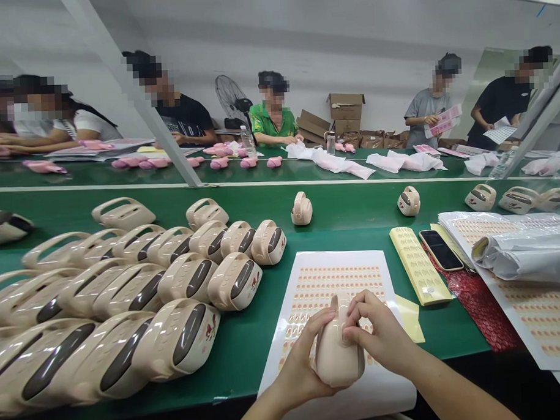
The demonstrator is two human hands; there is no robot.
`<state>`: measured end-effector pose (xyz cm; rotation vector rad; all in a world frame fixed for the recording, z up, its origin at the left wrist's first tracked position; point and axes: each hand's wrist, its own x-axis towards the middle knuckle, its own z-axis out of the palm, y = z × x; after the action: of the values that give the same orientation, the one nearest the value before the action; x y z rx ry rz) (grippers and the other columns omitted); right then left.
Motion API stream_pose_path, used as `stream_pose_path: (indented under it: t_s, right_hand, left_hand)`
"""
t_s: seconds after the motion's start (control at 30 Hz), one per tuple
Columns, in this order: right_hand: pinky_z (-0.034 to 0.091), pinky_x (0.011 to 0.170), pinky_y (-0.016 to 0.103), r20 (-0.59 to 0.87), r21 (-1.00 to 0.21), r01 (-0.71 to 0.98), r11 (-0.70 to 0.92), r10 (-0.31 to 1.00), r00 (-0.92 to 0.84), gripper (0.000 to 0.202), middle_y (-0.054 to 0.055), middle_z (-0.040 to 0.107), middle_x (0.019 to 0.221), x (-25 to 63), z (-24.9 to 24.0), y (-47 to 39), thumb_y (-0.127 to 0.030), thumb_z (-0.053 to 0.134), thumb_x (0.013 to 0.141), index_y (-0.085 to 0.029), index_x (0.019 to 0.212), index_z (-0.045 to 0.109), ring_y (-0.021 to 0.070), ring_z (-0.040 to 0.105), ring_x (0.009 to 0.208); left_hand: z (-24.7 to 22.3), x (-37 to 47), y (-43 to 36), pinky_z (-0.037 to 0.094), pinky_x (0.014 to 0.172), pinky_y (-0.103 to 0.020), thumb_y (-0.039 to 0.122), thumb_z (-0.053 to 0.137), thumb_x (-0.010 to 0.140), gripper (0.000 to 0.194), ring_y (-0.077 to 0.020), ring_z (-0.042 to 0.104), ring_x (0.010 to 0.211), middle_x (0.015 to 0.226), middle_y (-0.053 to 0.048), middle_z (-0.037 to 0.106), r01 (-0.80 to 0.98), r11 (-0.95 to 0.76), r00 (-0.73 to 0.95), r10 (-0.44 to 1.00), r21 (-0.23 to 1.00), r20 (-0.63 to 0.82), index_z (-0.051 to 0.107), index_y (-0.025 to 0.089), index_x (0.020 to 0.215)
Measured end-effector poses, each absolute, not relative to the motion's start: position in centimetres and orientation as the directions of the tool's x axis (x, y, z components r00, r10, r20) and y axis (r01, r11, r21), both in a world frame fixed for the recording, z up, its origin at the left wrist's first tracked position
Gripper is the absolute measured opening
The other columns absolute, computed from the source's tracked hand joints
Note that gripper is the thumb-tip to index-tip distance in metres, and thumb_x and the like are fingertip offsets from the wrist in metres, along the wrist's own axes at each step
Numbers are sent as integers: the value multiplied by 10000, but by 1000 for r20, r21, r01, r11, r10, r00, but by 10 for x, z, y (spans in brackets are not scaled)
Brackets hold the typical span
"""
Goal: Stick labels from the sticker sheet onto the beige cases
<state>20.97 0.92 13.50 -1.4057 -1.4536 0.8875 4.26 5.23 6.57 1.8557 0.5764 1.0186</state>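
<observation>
A beige rounded device (339, 355) with a handle is held over a white sheet of small orange stickers (305, 289). My left hand (304, 362) wraps round its left side, thumb up near the handle. On the right, my right hand (376, 329) has its fingers bent and pressed at the upper right of the device, by the handle. Whether a sticker is between those fingers cannot be made out. Rows of similar beige devices with dark windows (234, 282) stand to the left of the sheet.
Yellow sticker sheets (420, 266), a phone (441, 250), red wrap (483, 307) and more sticker sheets (531, 311) lie at the right. Spaced devices (302, 209) stand on the green belt (353, 201). Several people work beyond it among pink items (219, 163).
</observation>
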Motion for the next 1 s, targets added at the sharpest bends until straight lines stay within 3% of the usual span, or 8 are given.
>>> stream_pose_path:
  t_s: [0.2, 0.33, 0.43, 0.53, 0.63, 0.7, 0.8, 1.0]
  right_hand:
    - [476, 697, 338, 374, -818, 486, 307, 927, 45, 122, 42, 532, 823, 206, 117, 4, -160, 520, 785, -216, 685, 562, 180, 534, 779]
    - [489, 768, 362, 500, -663, 621, 418, 865, -49, 183, 77, 556, 986, 209, 101, -3, -226, 497, 848, -268, 986, 609, 212, 554, 891]
    - [461, 881, 400, 442, -684, 640, 351, 897, -19, 514, 101, 498, 1164, 216, 98, -1, -310, 592, 793, -292, 1278, 423, 251, 514, 1049]
    - [348, 997, 468, 301, -780, 566, 268, 953, -36, 840, 121, 356, 1341, 221, 102, 8, -383, 691, 681, -273, 1380, 238, 298, 348, 1240]
    - [363, 969, 433, 222, -894, 360, 266, 962, -161, 708, 99, 385, 1290, 220, 107, 20, -445, 674, 658, -266, 1273, 373, 277, 381, 1202]
    - [445, 835, 359, 212, -948, 208, 242, 965, -158, 548, 67, 471, 1107, 217, 109, 29, -492, 647, 651, -251, 1110, 467, 226, 495, 1007]
    - [435, 629, 267, 128, -987, 88, 134, 989, -80, 406, 1, 472, 831, 215, 110, 41, -554, 612, 652, -232, 864, 485, 148, 479, 719]
    - [363, 485, 227, -37, -998, 50, -29, 988, -148, 548, -24, 489, 616, 235, 101, 71, -701, 597, 547, -190, 738, 556, 120, 450, 538]
  left_hand:
    - [65, 44, 52, 366, 959, -529, 173, 817, 454, 897, -367, 453, 1157, 1228, -79, 509, -32, -472, 528, 741, 881, 416, 431, 364, 1241]
    - [62, 44, 53, 377, 951, -539, 168, 819, 432, 900, -368, 475, 1129, 1233, -93, 504, -40, -411, 514, 773, 911, 372, 450, 334, 1236]
    - [60, 43, 54, 380, 951, -537, 163, 818, 429, 921, -372, 459, 1150, 1233, -85, 500, -39, -437, 513, 763, 899, 393, 431, 346, 1244]
    - [61, 43, 54, 372, 958, -539, 162, 817, 432, 932, -373, 446, 1168, 1241, -82, 498, -65, -491, 530, 721, 869, 447, 418, 364, 1250]
    - [67, 42, 55, 373, 952, -545, 173, 813, 445, 907, -375, 457, 1163, 1255, -102, 496, -93, -510, 547, 691, 855, 472, 435, 361, 1247]
    - [71, 41, 55, 376, 949, -544, 192, 819, 443, 907, -379, 464, 1158, 1255, -109, 501, -106, -514, 564, 674, 851, 477, 441, 362, 1249]
    - [72, 41, 56, 365, 955, -537, 211, 824, 441, 923, -379, 465, 1159, 1269, -99, 501, -136, -500, 612, 637, 855, 469, 432, 379, 1259]
    - [56, 49, 80, 362, 954, -509, 400, 847, 377, 969, -390, 461, 1156, 1276, -113, 506, -387, -153, 588, 719, 909, 371, 443, 314, 1253]
